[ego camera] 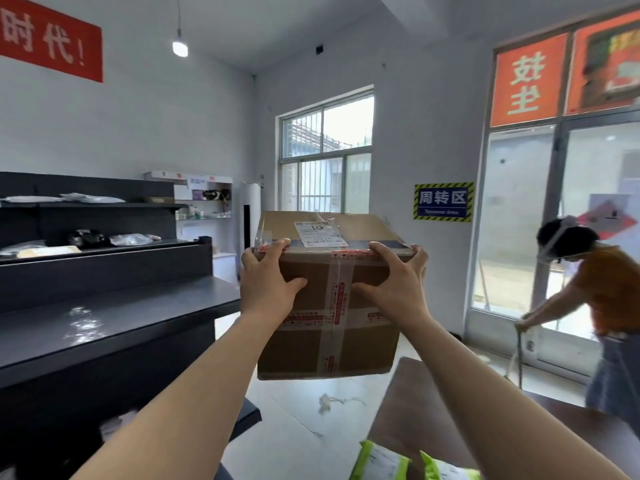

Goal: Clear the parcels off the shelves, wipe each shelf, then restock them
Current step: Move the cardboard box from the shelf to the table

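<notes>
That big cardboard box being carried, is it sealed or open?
Sealed. The cardboard box has tape running across its top edge and down its front, flaps flat, held between left hand and right hand.

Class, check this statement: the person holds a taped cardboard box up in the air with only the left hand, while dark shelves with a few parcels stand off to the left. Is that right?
Not quite. The head view shows both hands on the cardboard box: the left hand and the right hand each have a grip on its upper front edge. The rest holds: the box is taped and held up in the air, and the dark shelves on the left carry a few parcels.
</notes>
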{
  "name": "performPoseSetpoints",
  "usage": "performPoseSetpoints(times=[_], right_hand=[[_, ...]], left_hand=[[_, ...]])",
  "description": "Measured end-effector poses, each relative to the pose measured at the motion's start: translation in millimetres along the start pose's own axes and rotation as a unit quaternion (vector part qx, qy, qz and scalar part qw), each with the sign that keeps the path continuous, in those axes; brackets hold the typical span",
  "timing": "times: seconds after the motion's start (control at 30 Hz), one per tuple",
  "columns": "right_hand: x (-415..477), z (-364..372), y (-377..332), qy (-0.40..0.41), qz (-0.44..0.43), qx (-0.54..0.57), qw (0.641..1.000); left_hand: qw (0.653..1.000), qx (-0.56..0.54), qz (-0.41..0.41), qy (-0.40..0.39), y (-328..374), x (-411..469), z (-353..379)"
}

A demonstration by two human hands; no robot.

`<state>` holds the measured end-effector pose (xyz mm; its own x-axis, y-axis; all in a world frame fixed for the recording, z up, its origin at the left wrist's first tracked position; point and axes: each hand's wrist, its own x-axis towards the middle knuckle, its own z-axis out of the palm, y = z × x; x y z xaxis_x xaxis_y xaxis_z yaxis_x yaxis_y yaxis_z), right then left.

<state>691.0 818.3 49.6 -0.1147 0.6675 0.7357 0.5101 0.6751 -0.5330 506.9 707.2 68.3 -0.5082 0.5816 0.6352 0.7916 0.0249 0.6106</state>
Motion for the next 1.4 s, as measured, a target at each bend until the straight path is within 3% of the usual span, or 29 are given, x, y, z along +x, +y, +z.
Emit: performPoseSetpoints(times=[0.63, 1.4], right_hand=[[-111.7, -179.3, 141.3, 0.022, 0.132, -0.135, 0.982], [-213.4, -324.8, 225.7, 0.138, 0.271, -0.296, 0.905]], left_hand=[[0.983, -0.091, 0.028, -0.155, 112.9, -137.3, 147.2], [0.904, -0.204, 0.139, -0.350, 227.2, -240.2, 274.3]])
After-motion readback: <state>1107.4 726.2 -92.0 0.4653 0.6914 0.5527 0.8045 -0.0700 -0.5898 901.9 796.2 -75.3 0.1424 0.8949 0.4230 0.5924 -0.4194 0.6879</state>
